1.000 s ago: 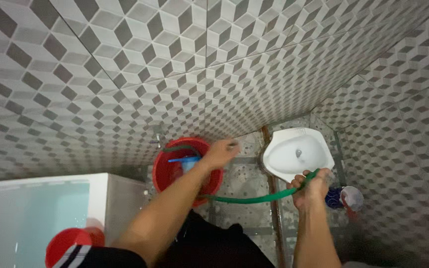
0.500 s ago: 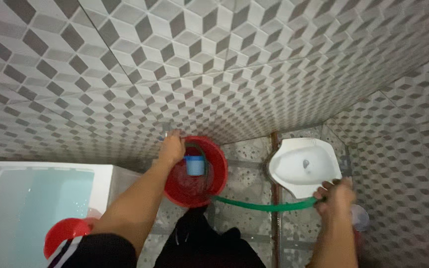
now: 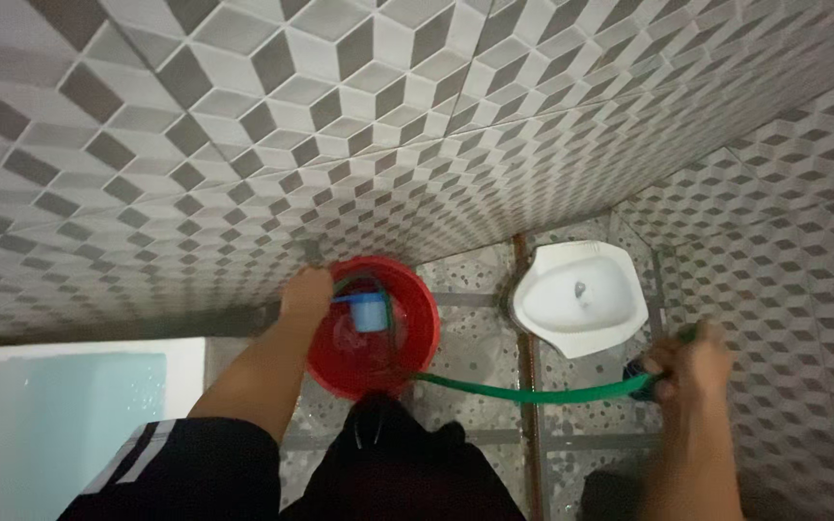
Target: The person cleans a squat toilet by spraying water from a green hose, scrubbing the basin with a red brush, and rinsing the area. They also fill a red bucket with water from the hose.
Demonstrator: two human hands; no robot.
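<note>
Tiled bathroom, speckled floor. Left hand at red bucket rim, nine o'clock; grip unclear. Right hand clamped on green hose, four o'clock of squat pan.

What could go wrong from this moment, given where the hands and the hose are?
1. The green hose lies stretched across the speckled floor from the red bucket to the right hand; a pull might tip the bucket or drag the hose end out.
2. The hose crosses in front of the person's legs, so it may trip them.
3. The left hand is at the bucket's rim by the wall; the floor might be slippery if water spills.
</note>
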